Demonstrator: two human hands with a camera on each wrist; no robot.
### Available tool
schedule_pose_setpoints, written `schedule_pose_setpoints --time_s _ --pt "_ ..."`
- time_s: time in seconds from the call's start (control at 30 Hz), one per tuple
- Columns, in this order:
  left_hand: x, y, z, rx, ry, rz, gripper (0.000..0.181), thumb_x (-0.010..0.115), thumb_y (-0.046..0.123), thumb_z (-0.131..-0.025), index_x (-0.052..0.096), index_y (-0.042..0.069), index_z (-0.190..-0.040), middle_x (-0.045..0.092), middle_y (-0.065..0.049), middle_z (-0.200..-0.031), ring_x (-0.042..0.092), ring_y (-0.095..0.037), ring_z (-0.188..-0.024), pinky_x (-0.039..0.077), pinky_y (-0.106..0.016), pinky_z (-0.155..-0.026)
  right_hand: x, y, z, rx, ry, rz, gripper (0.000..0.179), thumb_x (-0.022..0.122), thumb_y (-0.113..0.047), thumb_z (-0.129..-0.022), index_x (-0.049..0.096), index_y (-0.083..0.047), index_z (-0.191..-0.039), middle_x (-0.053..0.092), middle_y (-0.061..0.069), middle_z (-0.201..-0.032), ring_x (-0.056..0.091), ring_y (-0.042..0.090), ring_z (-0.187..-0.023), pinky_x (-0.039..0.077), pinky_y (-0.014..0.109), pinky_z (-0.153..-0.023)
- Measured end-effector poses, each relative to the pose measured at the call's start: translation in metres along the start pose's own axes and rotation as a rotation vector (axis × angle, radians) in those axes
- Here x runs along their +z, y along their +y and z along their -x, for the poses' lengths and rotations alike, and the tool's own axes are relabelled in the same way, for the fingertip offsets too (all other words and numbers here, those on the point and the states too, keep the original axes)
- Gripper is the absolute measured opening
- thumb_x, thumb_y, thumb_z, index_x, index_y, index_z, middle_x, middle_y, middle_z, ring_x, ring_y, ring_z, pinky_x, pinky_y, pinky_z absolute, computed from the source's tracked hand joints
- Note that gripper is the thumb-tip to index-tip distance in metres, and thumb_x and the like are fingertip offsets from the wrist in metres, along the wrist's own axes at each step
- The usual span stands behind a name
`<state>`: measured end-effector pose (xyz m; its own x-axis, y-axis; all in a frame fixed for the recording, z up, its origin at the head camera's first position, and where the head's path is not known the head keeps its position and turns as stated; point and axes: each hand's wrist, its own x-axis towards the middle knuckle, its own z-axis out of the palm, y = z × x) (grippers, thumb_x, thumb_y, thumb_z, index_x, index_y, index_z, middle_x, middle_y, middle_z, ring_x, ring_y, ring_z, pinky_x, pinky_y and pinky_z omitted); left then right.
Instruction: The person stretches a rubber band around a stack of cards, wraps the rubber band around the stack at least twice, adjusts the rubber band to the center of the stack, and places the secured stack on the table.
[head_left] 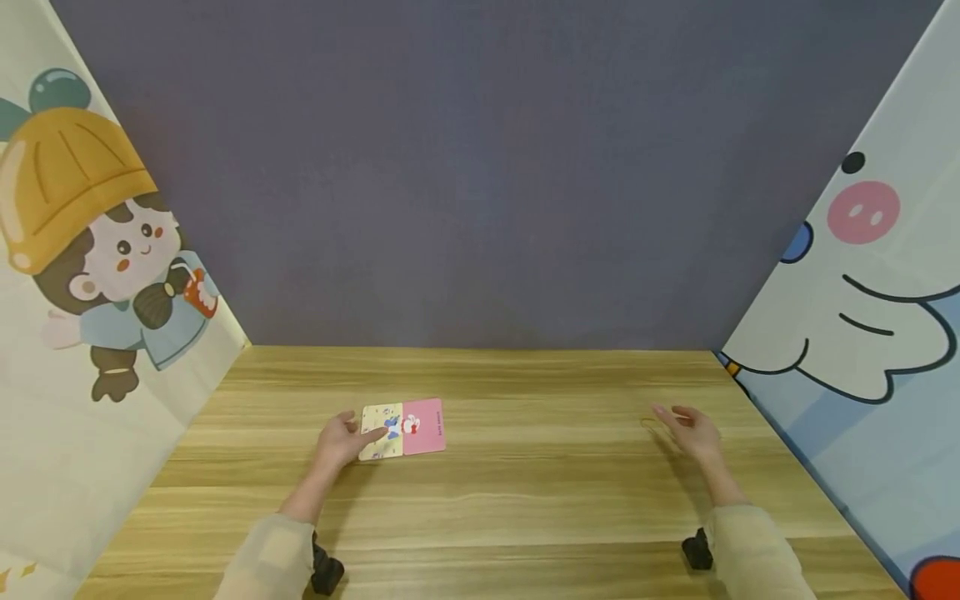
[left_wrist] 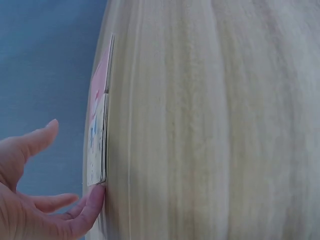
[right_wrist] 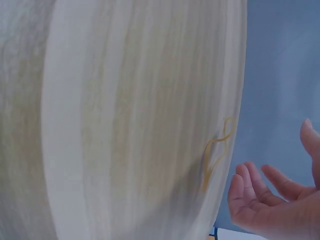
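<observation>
On the wooden tabletop lies a flat, thin booklet, one half pink and the other pale yellow with cartoon figures. My left hand is at its left end, thumb reaching over the yellow half. From the left wrist view, that thumb stands apart from the booklet, while a fingertip touches its near end. A thin yellow rubber band lies loosely bent on the table. Beside it my right hand hovers with loosely bent fingers, holding nothing; the right wrist view shows a gap between fingers and band.
The wooden table ends at a dark grey upright panel. Cartoon-printed cloths hang at the left and right sides. A black wrist device sits on the left wrist, another on the right.
</observation>
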<state>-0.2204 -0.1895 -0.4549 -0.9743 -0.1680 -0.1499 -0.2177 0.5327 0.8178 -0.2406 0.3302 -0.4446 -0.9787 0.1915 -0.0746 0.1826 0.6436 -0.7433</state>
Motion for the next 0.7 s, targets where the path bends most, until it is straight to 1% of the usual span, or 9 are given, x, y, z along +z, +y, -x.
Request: schedule_pose_setpoints --time_s 0.23,0.3,0.33,0.4,0.47,0.53,0.57,0.67,0.7 --pt "0.005 -0.001 0.000 0.002 0.039 0.010 0.081 0.075 0.018 -0.067 0.031 -0.021 -0.123 0.042 -0.038 -0.116 0.044 -0.045 -0.105 0.039 -0.049 -0.091 -0.002 0.005 0.000 0.034 0.018 0.018 0.072 0.044 -0.045 -0.088 0.035 0.017 -0.124 0.041 0.037 -0.119 0.042 0.046 -0.108 0.044 0.048 -0.083" --pt "0.006 -0.002 0.000 0.009 0.061 0.020 0.072 0.078 0.016 -0.064 0.041 -0.019 -0.116 0.050 -0.035 -0.105 0.050 -0.040 -0.094 0.044 -0.043 -0.083 -0.003 0.007 0.000 0.049 0.020 0.011 0.072 0.045 -0.045 -0.088 0.036 0.017 -0.124 0.041 0.037 -0.119 0.042 0.046 -0.108 0.044 0.047 -0.083" --pt "0.008 -0.002 -0.001 0.015 0.072 0.022 0.066 0.078 0.016 -0.062 0.046 -0.017 -0.109 0.053 -0.031 -0.096 0.052 -0.036 -0.085 0.047 -0.039 -0.076 -0.003 0.008 0.000 0.057 0.019 0.002 0.072 0.045 -0.045 -0.087 0.035 0.017 -0.124 0.041 0.037 -0.119 0.043 0.046 -0.108 0.045 0.046 -0.081" --pt "0.010 -0.003 -0.001 0.026 0.094 0.022 0.055 0.080 0.015 -0.059 0.051 -0.014 -0.097 0.055 -0.021 -0.080 0.050 -0.026 -0.071 0.046 -0.031 -0.063 -0.003 0.010 0.000 0.074 0.017 -0.016 0.073 0.046 -0.046 -0.087 0.036 0.016 -0.124 0.040 0.037 -0.120 0.044 0.045 -0.107 0.047 0.042 -0.078" --pt "0.012 -0.004 -0.001 0.034 0.107 0.022 0.050 0.081 0.014 -0.058 0.053 -0.012 -0.090 0.054 -0.014 -0.074 0.046 -0.020 -0.064 0.043 -0.028 -0.057 -0.003 0.014 -0.001 0.095 0.009 -0.037 0.073 0.048 -0.045 -0.086 0.035 0.016 -0.125 0.040 0.038 -0.120 0.045 0.043 -0.104 0.048 0.039 -0.075" --pt "0.013 -0.005 -0.001 0.038 0.115 0.011 0.055 0.081 0.013 -0.057 0.053 -0.015 -0.095 0.056 -0.018 -0.077 0.049 -0.022 -0.067 0.045 -0.031 -0.061 -0.003 0.018 -0.002 0.105 0.001 -0.045 0.073 0.049 -0.045 -0.085 0.035 0.016 -0.125 0.039 0.039 -0.120 0.045 0.042 -0.103 0.047 0.038 -0.074" --pt "0.014 -0.004 -0.001 0.037 0.118 0.005 0.058 0.081 0.013 -0.057 0.053 -0.016 -0.099 0.058 -0.022 -0.083 0.052 -0.025 -0.071 0.047 -0.034 -0.067 -0.003 0.020 -0.003 0.108 -0.003 -0.046 0.073 0.050 -0.044 -0.085 0.036 0.016 -0.124 0.038 0.039 -0.120 0.044 0.043 -0.103 0.047 0.040 -0.076" --pt "0.016 -0.005 -0.002 0.033 0.132 -0.045 0.066 0.081 0.014 -0.057 0.050 -0.018 -0.107 0.055 -0.030 -0.098 0.053 -0.035 -0.084 0.045 -0.045 -0.079 -0.002 0.025 -0.006 0.128 -0.020 -0.074 0.073 0.052 -0.042 -0.084 0.036 0.016 -0.124 0.038 0.039 -0.119 0.041 0.044 -0.106 0.043 0.045 -0.083" --pt "0.017 -0.004 -0.002 0.031 0.137 -0.057 0.067 0.081 0.014 -0.057 0.050 -0.018 -0.107 0.054 -0.031 -0.100 0.052 -0.037 -0.087 0.044 -0.047 -0.080 -0.002 0.026 -0.007 0.133 -0.022 -0.077 0.073 0.052 -0.042 -0.084 0.036 0.017 -0.124 0.038 0.039 -0.120 0.040 0.045 -0.107 0.041 0.047 -0.085"
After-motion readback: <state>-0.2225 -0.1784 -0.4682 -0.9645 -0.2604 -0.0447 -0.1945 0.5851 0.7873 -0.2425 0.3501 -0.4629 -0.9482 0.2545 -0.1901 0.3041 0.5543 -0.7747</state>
